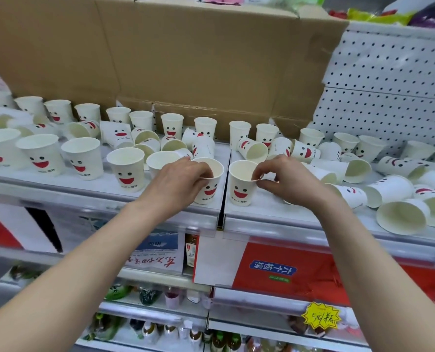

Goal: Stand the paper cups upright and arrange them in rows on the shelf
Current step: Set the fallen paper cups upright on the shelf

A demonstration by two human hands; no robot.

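Your left hand [178,180] pinches the rim of the left cup [209,191], and your right hand [285,180] pinches the rim of the right cup [242,193]. Both cups stand upright, just beside each other, at the middle of the shelf's [84,193] front edge. Fallen cups [403,217] lie toward its right end.

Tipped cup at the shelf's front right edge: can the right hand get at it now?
Probably yes, once freed: the right hand pinches the rim of an upright cup; the tipped cup lies at the open front edge, nothing before it.
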